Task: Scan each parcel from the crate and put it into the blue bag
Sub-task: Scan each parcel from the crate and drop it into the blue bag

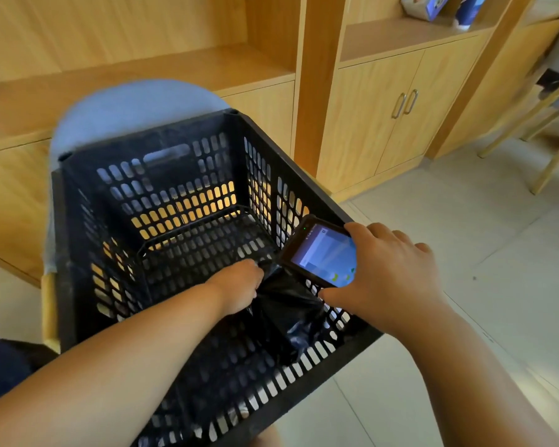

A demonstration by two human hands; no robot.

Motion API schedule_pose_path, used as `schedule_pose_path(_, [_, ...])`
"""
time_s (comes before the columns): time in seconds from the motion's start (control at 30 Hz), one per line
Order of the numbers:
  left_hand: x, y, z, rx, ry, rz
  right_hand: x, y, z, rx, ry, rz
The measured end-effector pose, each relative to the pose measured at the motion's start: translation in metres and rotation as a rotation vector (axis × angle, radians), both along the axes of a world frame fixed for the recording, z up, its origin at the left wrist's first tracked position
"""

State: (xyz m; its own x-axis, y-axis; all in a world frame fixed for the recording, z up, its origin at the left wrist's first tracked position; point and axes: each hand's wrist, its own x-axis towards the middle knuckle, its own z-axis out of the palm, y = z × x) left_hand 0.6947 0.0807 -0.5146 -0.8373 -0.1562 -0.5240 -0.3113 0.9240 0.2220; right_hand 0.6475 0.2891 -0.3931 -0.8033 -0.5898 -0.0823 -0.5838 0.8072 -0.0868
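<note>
Here's the black slatted crate (149, 134), sitting on a chair with a pale blue-grey backrest (126, 104), and both bare arms are over it. The left hand (239, 287) is down inside, low in the near right corner, fingers curled tight into the crinkled wrap of a black plastic parcel (291, 308). That's a grip: the plastic bunches up right at the knuckles. The parcel lies on the crate floor against the right-hand wall, its glossy folds running back toward the near rim.

Up above it, the right hand (391, 269) holds a handheld scanner (320, 253). The thumb is clamped along the lower edge and the fingers are wrapped over the far side, so it's a firm hold. The screen is lit, pale grey and blue, with a small green light at the top corner, and I can't read what it says. The device hovers just over the crate's right rim, its front end angled down and in toward the parcel, close above the left hand's knuckles.

Around them stands a run of light wooden cabinets (384, 108) with metal door handles. There are pale floor tiles (465, 253) to the right, and the legs of a wooden chair (549, 133) at the far edge.
</note>
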Motion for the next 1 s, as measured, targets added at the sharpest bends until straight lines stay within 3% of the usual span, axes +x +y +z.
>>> schedule_pose_path(0.2, [0.018, -0.018, 0.005, -0.218, -0.076, 0.071, 0.003, -0.003, 0.001, 0.001, 0.0, 0.002])
schedule_pose_path(0.3, [0.025, -0.012, -0.004, -0.351, -0.109, -0.054, 0.004, -0.003, 0.001, 0.002, -0.005, 0.002])
schedule_pose_path(0.4, [0.021, 0.002, -0.023, -0.33, -0.192, -0.25, 0.003, -0.005, 0.0, 0.007, -0.014, 0.004])
schedule_pose_path(0.53, [0.011, 0.002, -0.037, -0.36, -0.194, -0.251, 0.003, -0.006, -0.001, 0.003, -0.021, 0.0])
schedule_pose_path(0.63, [-0.001, -0.005, -0.029, -0.322, -0.081, -0.249, 0.002, -0.005, -0.002, -0.019, -0.027, -0.006])
schedule_pose_path(0.83, [-0.008, -0.029, -0.009, -0.158, 0.153, -0.012, 0.0, -0.003, -0.003, -0.043, -0.04, -0.01])
schedule_pose_path(1.0, [-0.014, -0.051, 0.007, 0.038, 0.174, 0.15, -0.001, -0.002, -0.002, -0.056, -0.046, -0.016])
